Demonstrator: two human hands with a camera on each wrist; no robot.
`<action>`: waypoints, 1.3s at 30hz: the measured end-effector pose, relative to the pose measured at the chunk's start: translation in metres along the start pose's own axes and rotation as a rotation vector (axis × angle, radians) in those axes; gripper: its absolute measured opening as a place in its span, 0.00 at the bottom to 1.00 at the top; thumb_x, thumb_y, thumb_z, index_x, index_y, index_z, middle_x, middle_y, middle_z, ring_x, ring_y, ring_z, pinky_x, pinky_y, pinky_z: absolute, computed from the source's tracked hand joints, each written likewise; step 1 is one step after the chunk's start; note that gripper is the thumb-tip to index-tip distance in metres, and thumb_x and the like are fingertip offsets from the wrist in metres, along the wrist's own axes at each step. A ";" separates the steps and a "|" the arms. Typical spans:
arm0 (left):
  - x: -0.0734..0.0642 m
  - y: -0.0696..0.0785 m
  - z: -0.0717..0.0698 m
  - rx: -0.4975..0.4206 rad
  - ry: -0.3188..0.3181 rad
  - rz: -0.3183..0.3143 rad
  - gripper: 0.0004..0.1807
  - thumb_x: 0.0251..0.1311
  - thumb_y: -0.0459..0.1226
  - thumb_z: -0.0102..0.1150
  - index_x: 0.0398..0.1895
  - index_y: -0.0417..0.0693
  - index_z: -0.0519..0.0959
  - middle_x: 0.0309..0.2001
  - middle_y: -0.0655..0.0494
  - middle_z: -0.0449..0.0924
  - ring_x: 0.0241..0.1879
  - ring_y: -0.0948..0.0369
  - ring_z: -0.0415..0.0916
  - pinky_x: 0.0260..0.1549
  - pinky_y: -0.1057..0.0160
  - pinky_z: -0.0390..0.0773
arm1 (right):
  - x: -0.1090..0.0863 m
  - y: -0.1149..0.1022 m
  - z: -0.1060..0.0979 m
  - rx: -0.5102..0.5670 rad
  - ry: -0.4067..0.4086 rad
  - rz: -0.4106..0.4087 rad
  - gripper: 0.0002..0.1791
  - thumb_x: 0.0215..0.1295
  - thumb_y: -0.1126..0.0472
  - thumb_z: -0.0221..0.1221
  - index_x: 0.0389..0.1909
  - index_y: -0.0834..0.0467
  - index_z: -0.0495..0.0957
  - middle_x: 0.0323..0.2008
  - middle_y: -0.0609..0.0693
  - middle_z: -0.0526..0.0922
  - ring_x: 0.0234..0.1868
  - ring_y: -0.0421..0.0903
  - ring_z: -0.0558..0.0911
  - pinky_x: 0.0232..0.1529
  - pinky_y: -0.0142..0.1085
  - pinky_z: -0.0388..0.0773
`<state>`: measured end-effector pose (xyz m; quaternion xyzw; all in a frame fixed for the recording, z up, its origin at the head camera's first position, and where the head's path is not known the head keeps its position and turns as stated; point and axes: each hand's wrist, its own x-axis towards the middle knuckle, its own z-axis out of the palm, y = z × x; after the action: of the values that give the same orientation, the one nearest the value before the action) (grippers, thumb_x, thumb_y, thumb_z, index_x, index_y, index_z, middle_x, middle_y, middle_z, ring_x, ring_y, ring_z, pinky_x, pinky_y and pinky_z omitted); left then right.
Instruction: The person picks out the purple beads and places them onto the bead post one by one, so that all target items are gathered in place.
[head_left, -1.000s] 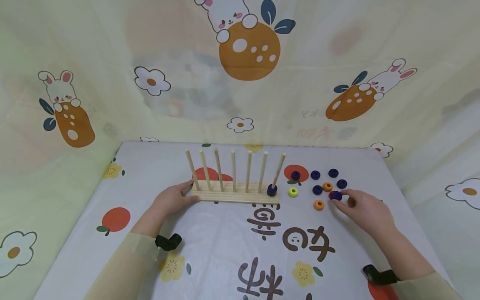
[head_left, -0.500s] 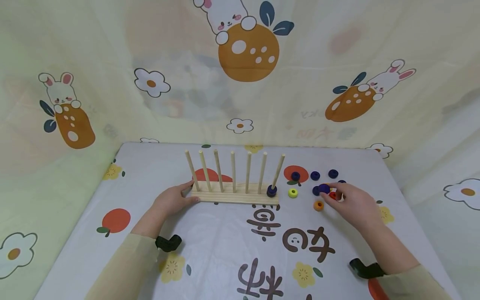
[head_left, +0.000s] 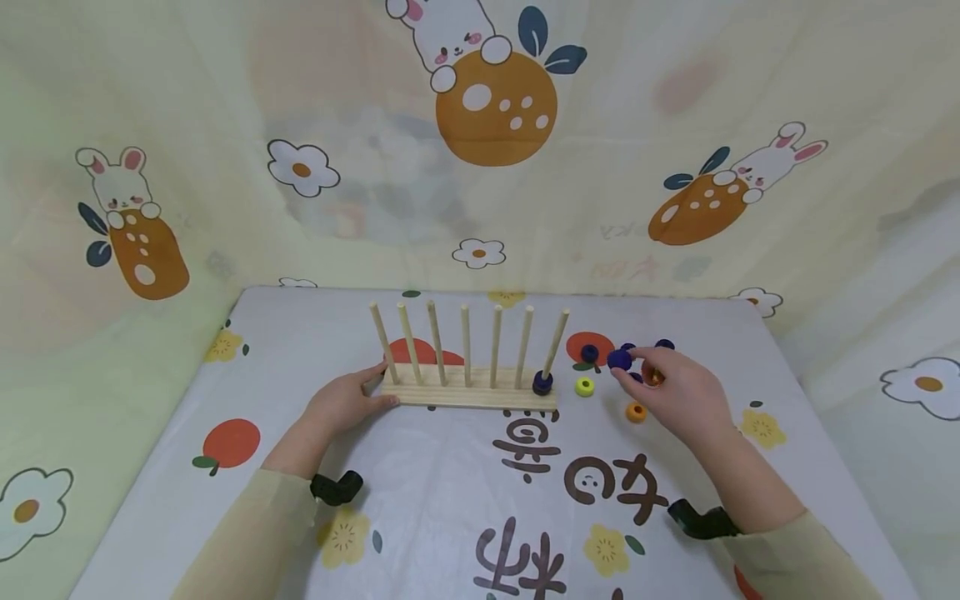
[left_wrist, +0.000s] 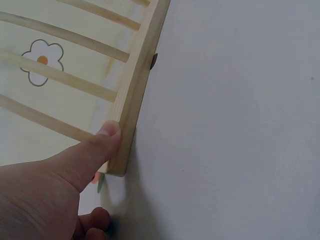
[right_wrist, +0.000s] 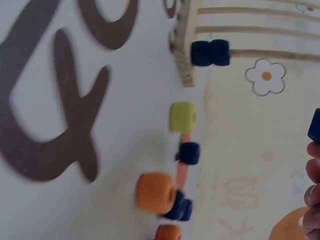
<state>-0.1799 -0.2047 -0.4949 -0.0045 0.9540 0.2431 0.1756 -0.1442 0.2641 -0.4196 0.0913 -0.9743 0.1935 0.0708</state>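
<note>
A wooden peg rack [head_left: 457,398] with a row of several upright pegs stands on the table. My left hand [head_left: 341,404] holds the rack's left end; its thumb [left_wrist: 95,152] lies on the base in the left wrist view. Two dark blue beads [right_wrist: 210,53] are threaded on the rightmost peg. To the right of the rack, my right hand [head_left: 686,396] pinches another dark blue bead [head_left: 619,360] between thumb and fingers, held above the table. Only the fingertips and part of this bead show in the right wrist view.
Right of the rack lie a yellow-green bead [head_left: 585,387], an orange bead [head_left: 636,412] and several dark blue beads, one [head_left: 589,354] on a printed red fruit. The right hand partly covers others. A patterned cloth [head_left: 442,500] covers the table; a curtain [head_left: 375,225] hangs behind.
My right hand has lifted the dark blue bead and carried it leftward toward the rack, passing over the loose beads. The left hand and rack stay in place.
</note>
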 end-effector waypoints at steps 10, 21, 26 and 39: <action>0.000 0.002 -0.001 0.006 -0.009 -0.001 0.46 0.58 0.61 0.63 0.77 0.61 0.58 0.67 0.37 0.69 0.66 0.40 0.66 0.60 0.38 0.67 | 0.014 -0.026 -0.007 0.048 0.108 -0.074 0.24 0.64 0.46 0.65 0.51 0.61 0.82 0.27 0.47 0.76 0.29 0.46 0.71 0.26 0.37 0.66; 0.000 0.002 -0.002 0.005 -0.018 -0.011 0.46 0.58 0.61 0.63 0.78 0.62 0.58 0.67 0.37 0.69 0.66 0.40 0.66 0.61 0.38 0.66 | 0.026 -0.051 -0.015 0.131 0.225 -0.115 0.19 0.64 0.52 0.66 0.49 0.61 0.82 0.26 0.50 0.77 0.27 0.46 0.70 0.27 0.38 0.68; 0.000 0.000 -0.002 0.006 -0.021 -0.013 0.46 0.58 0.62 0.63 0.78 0.63 0.57 0.67 0.36 0.69 0.66 0.40 0.66 0.60 0.37 0.66 | 0.029 -0.064 -0.019 0.180 0.288 -0.109 0.19 0.64 0.52 0.67 0.50 0.60 0.83 0.27 0.50 0.78 0.28 0.46 0.70 0.27 0.37 0.66; 0.003 -0.002 -0.001 0.015 -0.019 0.004 0.46 0.58 0.63 0.62 0.78 0.64 0.57 0.63 0.37 0.73 0.60 0.44 0.72 0.57 0.39 0.70 | 0.035 -0.083 -0.022 0.266 0.254 -0.086 0.19 0.66 0.51 0.65 0.52 0.58 0.82 0.25 0.49 0.76 0.28 0.46 0.70 0.28 0.37 0.67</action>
<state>-0.1826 -0.2066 -0.4962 0.0009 0.9541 0.2364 0.1840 -0.1588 0.1920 -0.3631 0.1164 -0.9186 0.3273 0.1885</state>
